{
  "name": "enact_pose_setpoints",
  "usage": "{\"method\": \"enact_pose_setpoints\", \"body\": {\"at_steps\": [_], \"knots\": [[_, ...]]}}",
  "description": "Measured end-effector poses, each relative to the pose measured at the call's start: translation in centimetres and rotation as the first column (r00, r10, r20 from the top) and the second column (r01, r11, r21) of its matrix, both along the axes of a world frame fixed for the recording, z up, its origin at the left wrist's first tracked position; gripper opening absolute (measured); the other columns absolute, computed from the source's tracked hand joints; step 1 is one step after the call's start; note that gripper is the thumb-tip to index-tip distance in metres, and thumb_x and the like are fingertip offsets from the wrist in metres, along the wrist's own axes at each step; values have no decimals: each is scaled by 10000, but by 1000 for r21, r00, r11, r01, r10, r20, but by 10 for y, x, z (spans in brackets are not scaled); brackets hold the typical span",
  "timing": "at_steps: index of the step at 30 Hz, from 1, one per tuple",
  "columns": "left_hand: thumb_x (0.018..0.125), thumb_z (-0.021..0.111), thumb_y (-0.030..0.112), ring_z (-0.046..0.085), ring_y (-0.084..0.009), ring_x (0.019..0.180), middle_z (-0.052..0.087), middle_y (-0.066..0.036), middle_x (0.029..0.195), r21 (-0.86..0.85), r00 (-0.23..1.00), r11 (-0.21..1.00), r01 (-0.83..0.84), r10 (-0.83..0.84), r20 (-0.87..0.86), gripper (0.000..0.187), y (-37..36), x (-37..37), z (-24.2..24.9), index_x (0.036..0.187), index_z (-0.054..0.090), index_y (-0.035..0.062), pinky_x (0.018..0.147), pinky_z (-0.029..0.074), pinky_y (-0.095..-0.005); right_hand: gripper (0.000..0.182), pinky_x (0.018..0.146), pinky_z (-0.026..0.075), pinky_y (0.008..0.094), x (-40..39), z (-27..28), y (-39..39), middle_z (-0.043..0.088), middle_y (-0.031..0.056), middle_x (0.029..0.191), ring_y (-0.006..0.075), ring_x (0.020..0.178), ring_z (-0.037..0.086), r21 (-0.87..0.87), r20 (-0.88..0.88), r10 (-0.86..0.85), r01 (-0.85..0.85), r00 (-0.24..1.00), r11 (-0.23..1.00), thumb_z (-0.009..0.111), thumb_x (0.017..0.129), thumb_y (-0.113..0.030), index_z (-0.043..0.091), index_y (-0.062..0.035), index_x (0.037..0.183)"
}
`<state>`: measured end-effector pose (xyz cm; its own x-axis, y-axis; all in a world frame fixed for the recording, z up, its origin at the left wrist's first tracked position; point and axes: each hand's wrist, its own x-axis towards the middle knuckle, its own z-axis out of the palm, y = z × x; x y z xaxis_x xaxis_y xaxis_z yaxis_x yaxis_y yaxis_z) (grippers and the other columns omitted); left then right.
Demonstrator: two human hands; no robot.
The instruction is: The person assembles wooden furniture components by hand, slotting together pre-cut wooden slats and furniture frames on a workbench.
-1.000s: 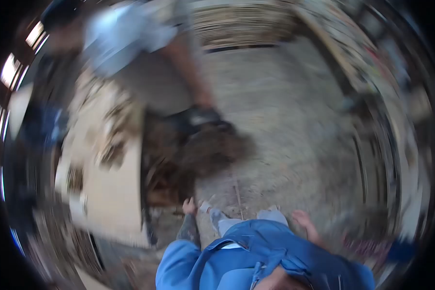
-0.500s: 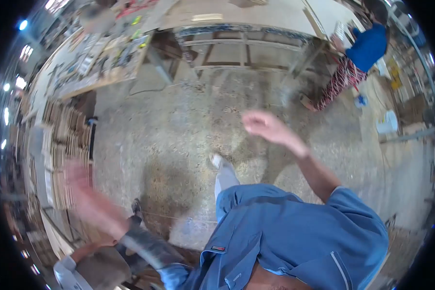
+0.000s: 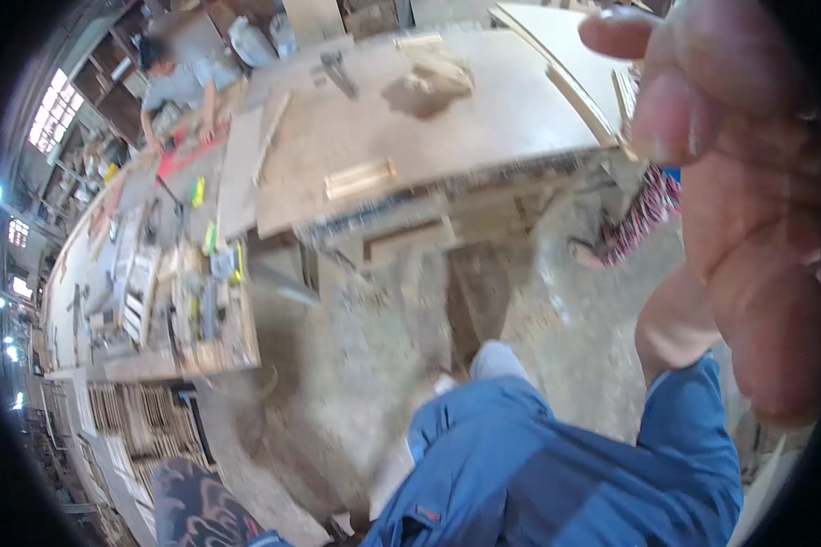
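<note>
Workshop floor (image 3: 356, 365) fills the middle of the head view, gritty and strewn with dust, and the person stands on it in blue clothing, one pale shoe (image 3: 497, 360) showing ahead of the knee. The right hand (image 3: 739, 182) is raised very close to the camera on the right side, large and blurred, fingers (image 3: 616, 32) loosely spread and curled a little, holding nothing. The left hand is out of view; only a dark patterned sleeve (image 3: 196, 510) shows at the lower left, so its state cannot be told.

Nearest to the raised right hand is the big wooden tabletop (image 3: 447, 118), which lies ahead and to the left of it, its long axis running from upper right down toward the left. A small wooden block (image 3: 360, 178) sits near its front edge, and a heap of sawdust (image 3: 429, 82) lies further back. The right hand is clearly the nearer one to this tabletop, yet apart from it.

Left of it, a lower bench (image 3: 205, 310) carries cluttered tools. Another person (image 3: 178, 87) leans over work at the far left end. No writing or brand can be read anywhere; blur hides fine detail.
</note>
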<state>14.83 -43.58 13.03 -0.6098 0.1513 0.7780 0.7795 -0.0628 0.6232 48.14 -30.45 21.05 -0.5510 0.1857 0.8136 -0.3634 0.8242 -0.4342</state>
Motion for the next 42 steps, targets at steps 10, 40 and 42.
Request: {"method": "enact_pose_setpoints", "body": {"at_steps": [10,40,42], "knots": [[994,451,196,619,-279,1065,668,-132,1113,-199,945,958,-206,142,-294,327,183,-110,15,1172,619,-20,947,472,-394,765,815,483,337,-122,-41,235,647,188,1088,207,865,596,-488,20,-235,215,972,846,616,868,-172,260,83,1496],[868,636,69,566,-332,968,594,-130,1032,-706,818,426,566,-396,417,407,394,-309,-280,1271,600,27,875,463,-425,900,1135,330,472,-362,-317,423,316,161,1559,377,1378,377,181,856,-444,652,264,737,773,731,-119,343,-199,1517],[838,673,60,575,-330,916,604,-137,975,-686,685,292,666,-604,408,460,370,-300,-261,1290,596,29,831,488,-402,962,1152,298,497,-337,-320,427,283,155,1575,396,1383,358,292,840,-488,563,235,773,784,709,-111,303,-215,1535]]}}
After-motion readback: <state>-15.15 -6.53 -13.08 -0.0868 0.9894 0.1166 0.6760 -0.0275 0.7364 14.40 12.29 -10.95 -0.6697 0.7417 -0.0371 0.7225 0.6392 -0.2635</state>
